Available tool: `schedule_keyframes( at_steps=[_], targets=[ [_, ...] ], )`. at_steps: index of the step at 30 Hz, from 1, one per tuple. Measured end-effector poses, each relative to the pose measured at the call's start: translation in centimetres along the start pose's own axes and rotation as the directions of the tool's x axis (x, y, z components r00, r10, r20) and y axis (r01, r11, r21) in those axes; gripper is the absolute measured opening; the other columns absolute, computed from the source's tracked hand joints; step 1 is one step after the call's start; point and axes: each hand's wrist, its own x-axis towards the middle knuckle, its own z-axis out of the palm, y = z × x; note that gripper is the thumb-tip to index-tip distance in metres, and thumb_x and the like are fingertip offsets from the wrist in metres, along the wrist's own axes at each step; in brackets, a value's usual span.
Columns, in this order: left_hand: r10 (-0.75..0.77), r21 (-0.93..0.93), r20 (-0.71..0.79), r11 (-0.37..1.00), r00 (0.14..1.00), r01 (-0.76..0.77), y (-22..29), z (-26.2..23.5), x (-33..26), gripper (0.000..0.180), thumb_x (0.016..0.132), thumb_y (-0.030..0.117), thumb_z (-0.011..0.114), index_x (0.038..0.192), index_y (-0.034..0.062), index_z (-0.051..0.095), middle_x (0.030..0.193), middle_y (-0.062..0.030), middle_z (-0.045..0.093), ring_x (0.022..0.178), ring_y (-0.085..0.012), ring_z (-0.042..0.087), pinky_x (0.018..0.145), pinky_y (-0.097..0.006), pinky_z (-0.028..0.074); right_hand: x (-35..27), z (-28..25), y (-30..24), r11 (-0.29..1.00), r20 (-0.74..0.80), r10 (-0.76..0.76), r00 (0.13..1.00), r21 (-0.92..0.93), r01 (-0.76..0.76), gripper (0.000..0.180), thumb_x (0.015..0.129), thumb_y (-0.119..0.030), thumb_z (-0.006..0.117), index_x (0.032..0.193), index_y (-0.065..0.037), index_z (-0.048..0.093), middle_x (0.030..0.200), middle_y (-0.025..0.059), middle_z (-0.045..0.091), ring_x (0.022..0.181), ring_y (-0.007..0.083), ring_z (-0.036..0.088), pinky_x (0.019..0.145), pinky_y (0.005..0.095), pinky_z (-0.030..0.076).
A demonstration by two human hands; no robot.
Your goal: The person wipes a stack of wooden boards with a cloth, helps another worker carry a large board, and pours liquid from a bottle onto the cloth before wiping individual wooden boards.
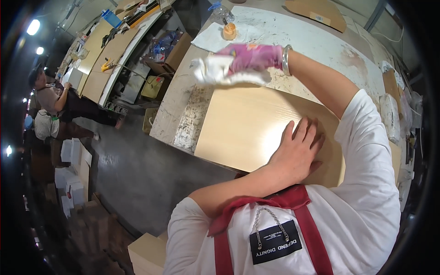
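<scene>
A light wood-grain panel lies across the near side of the worktable, and its surface shines under the light. My bare left hand rests on the panel's right part with the fingers spread. My right hand, in a pink-purple patterned glove and blurred by motion, is closed around a crumpled white cloth at the panel's far edge. Just beyond that hand stands a small orange-tan pot with a dark stick in it, on a white sheet.
The stained white worktable stretches away beyond the panel, with a brown cardboard piece at its far side. A clear bottle stands at the far left corner. Another person stands by a second bench at left. Cartons are stacked below.
</scene>
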Motion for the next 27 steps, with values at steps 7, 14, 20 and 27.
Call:
schedule_keyframes(
  at_steps=[7, 14, 20, 27],
  targets=[
    [0.0, -0.023, 0.091, 1.0, 0.996, 0.002, -0.3, -1.0, -0.4, 0.05, 0.079, 0.041, 0.057, 0.115, 0.0064, 0.056, 0.132, -0.022, 0.035, 0.123, -0.037, 0.03, 0.099, -0.051, 0.023, 1.0, 4.1, -3.7, 0.95, -0.344, 0.189, 0.92, -0.173, -0.26, 0.057, 0.079, -0.022, 0.068, 0.127, -0.005, 0.044, 0.103, 0.0076, 0.061, 0.091, 0.0166, 0.057, 0.08, 0.0274, 0.048],
    [-0.01, -0.021, 0.082, 1.0, 0.997, 0.012, 0.1, -0.8, 0.0, 0.053, 0.077, 0.04, 0.059, 0.119, 0.007, 0.053, 0.133, -0.0222, 0.034, 0.123, -0.0367, 0.03, 0.098, -0.051, 0.024, 1.7, 3.0, -2.8, 0.961, -0.04, 0.243, 0.969, -0.126, -0.246, 0.047, 0.078, -0.02, 0.063, 0.121, -0.003, 0.051, 0.101, 0.0093, 0.062, 0.085, 0.017, 0.059, 0.072, 0.0279, 0.049],
    [0.01, -0.048, 0.062, 0.999, 0.998, -0.008, 0.0, -0.4, 0.4, 0.052, 0.077, 0.039, 0.059, 0.118, 0.0072, 0.053, 0.132, -0.0224, 0.035, 0.123, -0.0373, 0.029, 0.098, -0.051, 0.024, 0.8, 0.7, 0.0, 0.943, 0.143, 0.228, 0.963, 0.213, -0.255, 0.056, 0.08, -0.03, 0.067, 0.127, -0.009, 0.045, 0.097, 0.0098, 0.062, 0.09, 0.0178, 0.059, 0.079, 0.0282, 0.048],
    [0.001, -0.062, 0.116, 0.998, 0.993, 0.006, 0.1, -1.2, 0.2, 0.05, 0.077, 0.038, 0.06, 0.116, 0.007, 0.053, 0.131, -0.0218, 0.036, 0.123, -0.0369, 0.03, 0.099, -0.051, 0.023, 2.4, 2.5, 0.4, 0.971, -0.079, 0.238, 0.968, 0.022, -0.237, 0.053, 0.085, -0.037, 0.051, 0.122, 0.0, 0.049, 0.103, 0.0114, 0.061, 0.082, 0.0161, 0.057, 0.079, 0.0284, 0.046]
  ],
)
